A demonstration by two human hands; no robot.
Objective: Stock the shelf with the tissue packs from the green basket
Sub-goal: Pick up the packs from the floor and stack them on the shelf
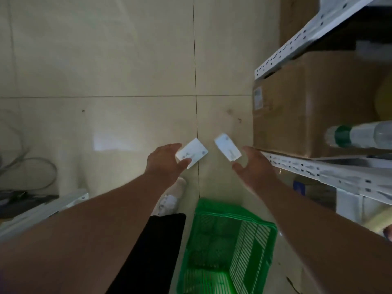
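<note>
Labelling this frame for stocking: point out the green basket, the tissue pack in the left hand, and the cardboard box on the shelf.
green basket (pixel 265 225): head view, on its upper right rim.
left tissue pack (pixel 194 150): head view, middle of its white face.
cardboard box (pixel 301 102): head view, on its brown top face.

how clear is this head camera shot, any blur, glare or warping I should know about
Head view: dim and soft overall. The right hand and the bottle on the shelf are motion-smeared; the left hand and both tissue packs are only slightly sharper. A pale reflection sits on the floor tiles. Wide-angle warping bends the shelf rails; the green basket is shadowed inside.
</note>
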